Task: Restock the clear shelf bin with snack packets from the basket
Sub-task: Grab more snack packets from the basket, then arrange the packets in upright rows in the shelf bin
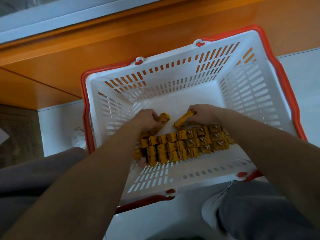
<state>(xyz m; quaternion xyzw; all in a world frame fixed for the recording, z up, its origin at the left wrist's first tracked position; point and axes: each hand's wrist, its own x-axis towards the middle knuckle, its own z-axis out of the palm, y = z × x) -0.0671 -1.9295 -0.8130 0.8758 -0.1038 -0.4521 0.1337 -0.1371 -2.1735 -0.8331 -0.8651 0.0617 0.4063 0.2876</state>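
Both hands are inside the basket (pixel 173 57). L hand (pixel 149 118) has fingers curled round a yellow packet (pixel 163 118); R hand (pixel 202 115) pinches a 2nd packet (pixel 183 120). The other packets (pixel 187 144) lie in tight rows on the basket floor, near side, under the forearms.

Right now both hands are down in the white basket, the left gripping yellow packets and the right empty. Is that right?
Not quite. In the head view the right hand is not empty: it grips yellow packets too. The rest holds: both hands are down in the white basket, and the left hand does grip some.
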